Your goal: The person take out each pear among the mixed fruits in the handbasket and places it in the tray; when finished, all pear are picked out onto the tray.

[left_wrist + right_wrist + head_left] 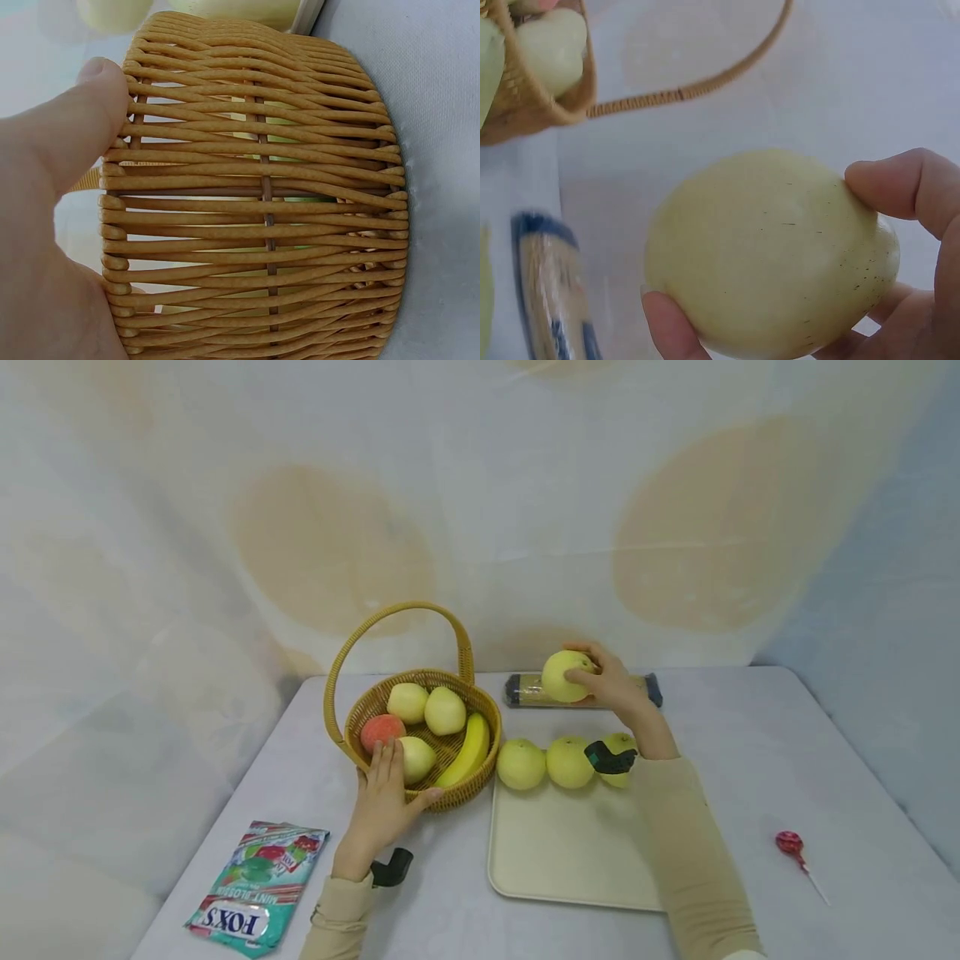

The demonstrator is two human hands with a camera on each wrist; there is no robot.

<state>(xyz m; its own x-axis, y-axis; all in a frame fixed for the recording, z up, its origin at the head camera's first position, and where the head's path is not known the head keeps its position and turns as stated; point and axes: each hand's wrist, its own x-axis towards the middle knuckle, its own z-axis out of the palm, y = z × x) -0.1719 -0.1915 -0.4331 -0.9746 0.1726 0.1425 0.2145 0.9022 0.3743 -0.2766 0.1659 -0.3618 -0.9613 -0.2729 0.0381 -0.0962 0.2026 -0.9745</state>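
My right hand [611,681] holds a round pale yellow pear [565,677] up above the back of the table, its thumb and fingers curled about the fruit. In the right wrist view, small dark specks dot the pear's [769,251] skin. My left hand [384,797] rests on the near-left rim of a wicker basket [491,760]. Its fingers reach straight over the rim beside a red peach [381,729] and a pale pear [417,760]; in the left wrist view its thumb [101,101] touches the woven edge. Two more pale fruits [445,711] and a banana [468,752] lie inside.
A cream tray [570,852] right of the basket carries three yellow pears [521,765] along its back edge. Behind it lies a long package with dark blue ends [654,689]. A candy bag [258,889] lies at front left, a lollipop [790,842] at right. The basket's tall handle [408,606] arches upward.
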